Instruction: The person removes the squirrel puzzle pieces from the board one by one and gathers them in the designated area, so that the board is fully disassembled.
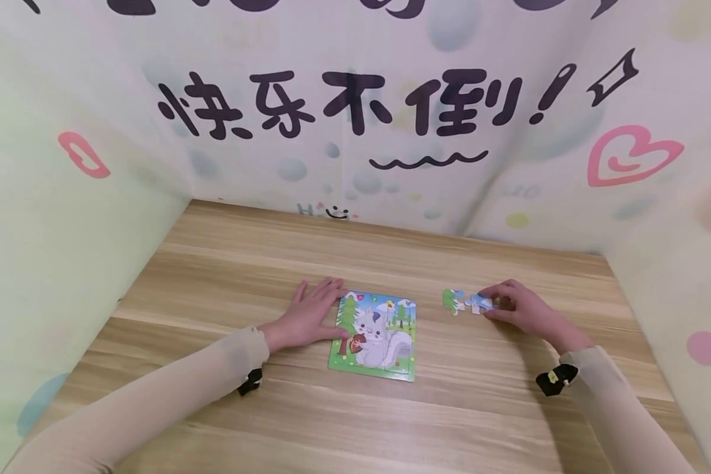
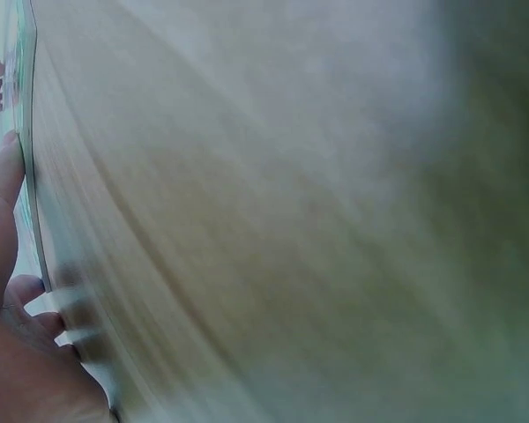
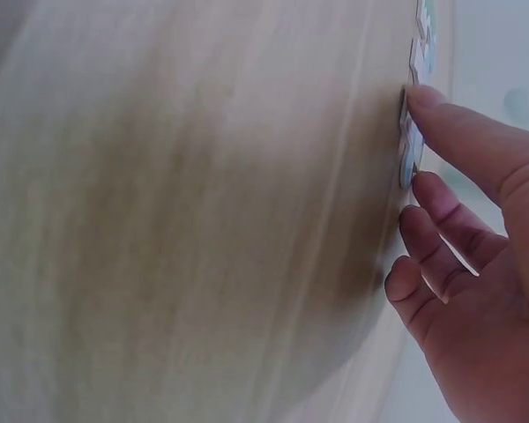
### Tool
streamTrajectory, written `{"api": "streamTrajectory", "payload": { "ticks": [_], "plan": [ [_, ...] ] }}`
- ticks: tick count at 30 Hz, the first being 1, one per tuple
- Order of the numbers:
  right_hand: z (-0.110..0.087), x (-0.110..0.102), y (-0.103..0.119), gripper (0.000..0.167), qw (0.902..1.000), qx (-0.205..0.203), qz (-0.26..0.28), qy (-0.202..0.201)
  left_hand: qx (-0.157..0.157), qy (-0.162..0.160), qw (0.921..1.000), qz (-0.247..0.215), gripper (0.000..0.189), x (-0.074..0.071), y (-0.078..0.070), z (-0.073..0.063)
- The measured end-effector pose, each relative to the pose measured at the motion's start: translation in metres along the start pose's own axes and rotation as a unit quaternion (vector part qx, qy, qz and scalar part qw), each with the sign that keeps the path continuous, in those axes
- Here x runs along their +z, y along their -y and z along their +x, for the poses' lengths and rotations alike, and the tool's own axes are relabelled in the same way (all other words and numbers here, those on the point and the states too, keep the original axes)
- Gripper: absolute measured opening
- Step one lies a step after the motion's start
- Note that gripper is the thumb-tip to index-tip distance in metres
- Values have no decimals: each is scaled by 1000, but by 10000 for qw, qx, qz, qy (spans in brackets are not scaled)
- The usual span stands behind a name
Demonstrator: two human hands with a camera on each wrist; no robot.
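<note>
A square jigsaw puzzle [image 1: 376,359] with a grey squirrel, an acorn and green trees lies flat on the wooden table, its picture apparently whole. My left hand [image 1: 309,317] rests at its left side, thumb over the lower left part and fingers by the upper left corner. In the left wrist view the thumb [image 2: 2,198] touches the board's edge. To the right of the board, my right hand [image 1: 524,309] pinches a small puzzle piece [image 3: 407,154] between thumb and forefinger, low at the table. Beside it lies a green and blue puzzle piece [image 1: 452,299].
The wood-grain table [image 1: 272,421] is enclosed by pale printed cloth walls [image 1: 343,178] at the back and both sides. A black strap with a camera [image 1: 557,379] sits at the right wrist, another [image 1: 250,382] at the left.
</note>
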State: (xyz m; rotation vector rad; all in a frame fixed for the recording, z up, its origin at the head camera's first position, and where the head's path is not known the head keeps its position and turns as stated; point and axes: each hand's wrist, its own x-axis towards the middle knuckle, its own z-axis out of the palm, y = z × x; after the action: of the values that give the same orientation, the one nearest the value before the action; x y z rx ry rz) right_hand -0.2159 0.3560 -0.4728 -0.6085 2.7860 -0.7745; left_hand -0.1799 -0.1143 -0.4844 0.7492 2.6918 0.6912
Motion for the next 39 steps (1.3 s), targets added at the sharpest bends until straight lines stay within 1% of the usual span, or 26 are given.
{"api": "streamTrajectory", "payload": {
  "ticks": [7,14,17,24,30,32,35,37,39],
  "plan": [
    [-1,0,-1,34,9999,-75,14,-97,2,-58,10000,5,92,1,0,-1],
    [-5,0,-2,34,9999,-105,29,-89,10,-18,10000,-28,93,3,-1,-2],
    [-5,2,-3,33,9997,-173,53,-143,37,-33,10000,20,92,2,-1,-3],
    [-3,3,-3,31,9995,-249,73,-188,49,54,10000,65,90,-2,0,-2],
    [-5,0,-3,35,9996,-152,120,-218,54,94,9999,83,92,-1,0,-1],
    [-7,0,-2,36,9994,-168,115,-285,56,91,9999,84,92,-1,0,-1],
    [-8,-1,0,35,9984,-259,-11,-498,44,73,9999,65,92,-1,0,-1],
    [-8,0,4,34,9975,-336,-88,-611,42,51,10000,54,92,-2,0,-1],
    [-7,0,11,34,9972,-369,-134,-634,31,41,10000,50,92,-3,0,-1]
  ]
}}
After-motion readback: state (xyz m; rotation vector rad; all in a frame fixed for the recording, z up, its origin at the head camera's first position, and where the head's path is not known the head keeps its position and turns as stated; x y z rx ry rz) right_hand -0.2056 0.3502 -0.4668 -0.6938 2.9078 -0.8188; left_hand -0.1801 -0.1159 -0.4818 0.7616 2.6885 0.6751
